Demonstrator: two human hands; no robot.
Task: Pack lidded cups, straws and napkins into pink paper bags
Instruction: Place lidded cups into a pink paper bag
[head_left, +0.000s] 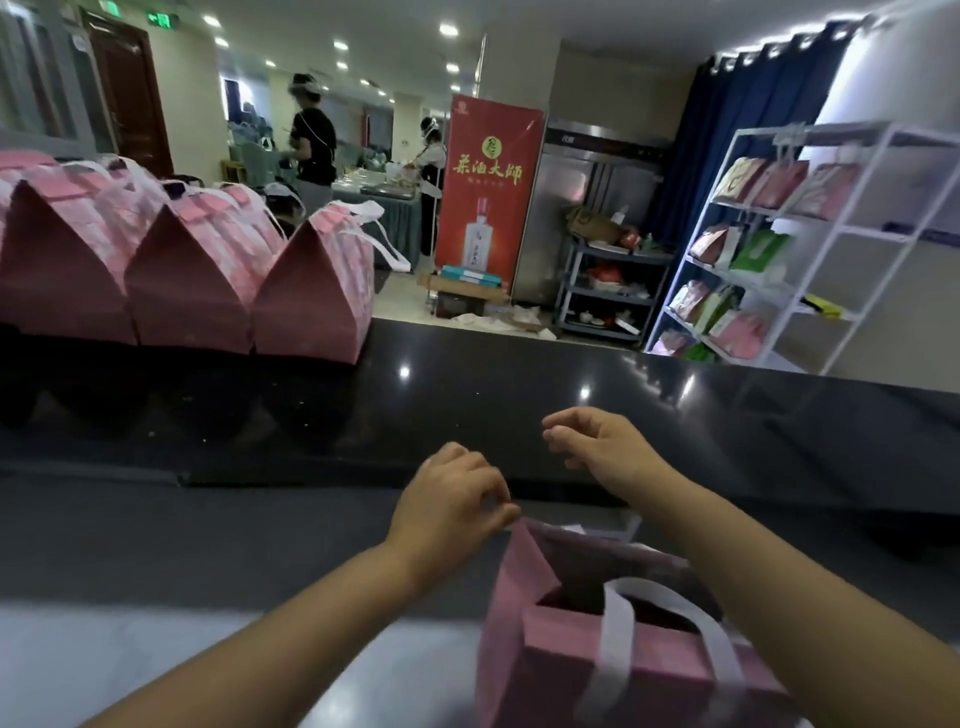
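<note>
A pink paper bag (550, 660) with white handles (618, 634) stands open at the near edge of the counter, low in the head view. My left hand (452, 504) hovers just above the bag's far left corner, fingers loosely curled, holding nothing. Farther back, my right hand (597, 441) hangs over the dark counter beyond the bag, fingers apart and empty. What is inside the bag I cannot see. Several closed pink bags (192, 280) stand in a row on the raised ledge at the left.
A glossy black raised counter (519, 395) runs across the middle, with a lower grey worktop (156, 545) in front. A white wire shelf (779, 244) with packaged bags stands right. A red banner (488, 192) and two people are behind.
</note>
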